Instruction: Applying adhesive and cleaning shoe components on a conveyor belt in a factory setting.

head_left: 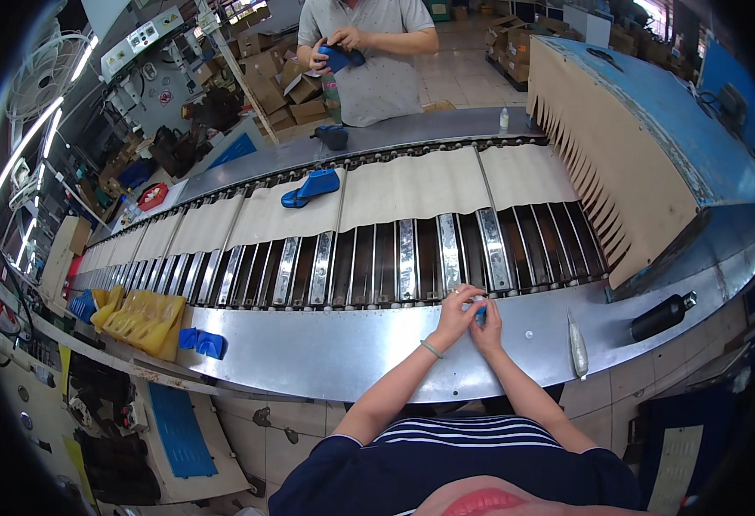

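Black bottle [659, 318] lies at right; small bottle [504, 119] stands on far ledge [468, 125]. Cardboard boxes [309, 111] are piled beyond.

No lettering or numbers can be read. The only markings that come near to signs are on the white control box [142, 41] at the upper left: a yellow warning triangle [175, 17] at its right end and a second yellow mark [110, 62] at its left end, both too small to make out in detail. Any print on the cardboard boxes [308, 112] behind the far desk [425, 126], the small bottle [504, 119] standing on it, or the pale tube [578, 346] on the near desk [308, 344] is too tiny to tell.
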`<action>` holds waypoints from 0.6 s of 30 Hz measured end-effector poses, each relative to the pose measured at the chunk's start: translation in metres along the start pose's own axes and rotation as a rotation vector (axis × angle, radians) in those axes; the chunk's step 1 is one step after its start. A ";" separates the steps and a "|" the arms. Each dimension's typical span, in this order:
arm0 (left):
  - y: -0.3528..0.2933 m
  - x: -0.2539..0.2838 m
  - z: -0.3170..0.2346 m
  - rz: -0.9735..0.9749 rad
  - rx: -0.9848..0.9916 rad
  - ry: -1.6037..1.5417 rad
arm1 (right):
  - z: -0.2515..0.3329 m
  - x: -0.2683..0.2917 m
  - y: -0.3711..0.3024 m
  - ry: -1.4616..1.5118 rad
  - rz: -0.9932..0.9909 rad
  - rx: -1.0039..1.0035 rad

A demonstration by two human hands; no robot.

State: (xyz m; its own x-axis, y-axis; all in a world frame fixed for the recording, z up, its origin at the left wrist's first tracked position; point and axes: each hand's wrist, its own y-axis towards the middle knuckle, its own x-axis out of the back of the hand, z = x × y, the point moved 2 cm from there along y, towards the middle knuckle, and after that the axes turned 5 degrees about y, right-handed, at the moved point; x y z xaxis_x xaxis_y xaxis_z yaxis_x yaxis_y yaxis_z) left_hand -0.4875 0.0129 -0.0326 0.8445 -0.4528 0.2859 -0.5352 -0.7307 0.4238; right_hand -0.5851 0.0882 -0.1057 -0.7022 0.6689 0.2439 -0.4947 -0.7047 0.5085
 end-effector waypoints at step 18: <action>0.005 -0.002 -0.006 0.164 -0.011 0.055 | -0.017 0.001 -0.004 -0.005 -0.003 0.003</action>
State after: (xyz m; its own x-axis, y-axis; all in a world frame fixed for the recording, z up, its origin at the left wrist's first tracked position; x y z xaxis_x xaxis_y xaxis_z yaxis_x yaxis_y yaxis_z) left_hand -0.4921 0.0135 -0.0261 0.7437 -0.5369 0.3984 -0.6663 -0.6436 0.3766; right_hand -0.5922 0.0875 -0.1221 -0.6981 0.6723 0.2463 -0.4954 -0.7019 0.5118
